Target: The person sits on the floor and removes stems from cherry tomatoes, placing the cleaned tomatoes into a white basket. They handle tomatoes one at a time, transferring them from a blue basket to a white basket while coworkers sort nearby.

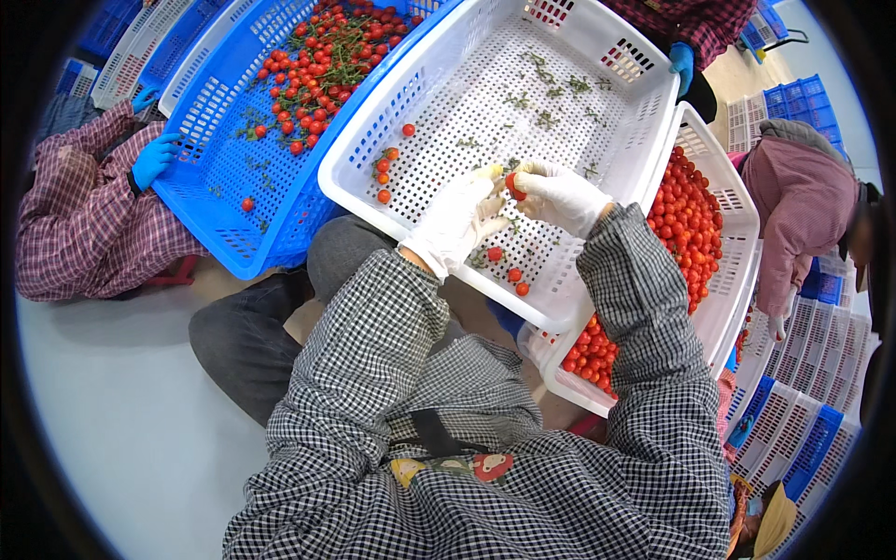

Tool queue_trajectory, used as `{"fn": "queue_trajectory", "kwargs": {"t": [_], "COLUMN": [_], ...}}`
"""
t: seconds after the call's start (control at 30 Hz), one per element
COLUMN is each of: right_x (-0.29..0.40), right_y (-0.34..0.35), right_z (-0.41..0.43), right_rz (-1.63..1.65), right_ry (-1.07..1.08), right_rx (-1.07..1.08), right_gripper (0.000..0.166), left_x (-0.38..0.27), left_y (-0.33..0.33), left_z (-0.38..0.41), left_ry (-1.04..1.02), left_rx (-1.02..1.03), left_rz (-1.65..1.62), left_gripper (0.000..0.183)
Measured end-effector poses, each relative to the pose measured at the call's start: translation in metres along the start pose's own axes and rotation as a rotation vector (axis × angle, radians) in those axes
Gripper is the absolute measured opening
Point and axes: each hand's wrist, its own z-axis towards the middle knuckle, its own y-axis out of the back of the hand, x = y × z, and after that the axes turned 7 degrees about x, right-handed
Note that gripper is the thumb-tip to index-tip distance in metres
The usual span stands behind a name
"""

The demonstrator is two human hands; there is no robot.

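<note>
Both my hands wear white gloves and hover over the near side of a white perforated plastic crate (448, 115). My right hand (563, 196) pinches a red cherry tomato (514, 186) between thumb and fingers. Just left of it, my left hand (458, 220) has its fingers apart around a gap, and I see nothing held there. Below the hands, a few loose cherry tomatoes (495, 253) lie on the crate floor. More tomatoes (383, 165) sit by its left wall. Green stem scraps (547, 119) are scattered mostly across the far half.
At left, a blue crate (231, 150) holds cherry tomatoes on green stems (315, 77). A white crate (731, 203) at right is heaped with loose tomatoes (682, 224). Co-workers' blue-gloved hands (155, 159) touch nearby crates. Stacked crates (805, 350) stand far right.
</note>
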Motion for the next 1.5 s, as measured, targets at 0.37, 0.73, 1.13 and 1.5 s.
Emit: {"fn": "queue_trajectory", "kwargs": {"t": [0.37, 0.73, 1.13, 1.5], "right_x": [-0.011, -0.011, 0.024, -0.043], "right_y": [-0.03, -0.061, -0.124, -0.137], "right_z": [-0.038, -0.044, -0.077, -0.131], "right_rz": [-0.178, -0.204, -1.091, -0.299], "right_ry": [0.307, 0.37, 0.592, 0.449], "right_rx": [-0.111, -0.175, -0.317, -0.306], "right_gripper": [0.039, 0.037, 0.02, 0.035], "left_x": [0.001, 0.003, -0.033, -0.003], "left_y": [-0.01, 0.007, -0.035, -0.041], "left_z": [0.003, 0.01, -0.064, -0.119], "left_ry": [0.075, 0.026, -0.097, 0.102], "left_rx": [0.052, 0.087, 0.377, 0.335], "left_rz": [-0.115, -0.359, 0.192, 0.399], "left_gripper": [0.047, 0.071, 0.048, 0.044]}}
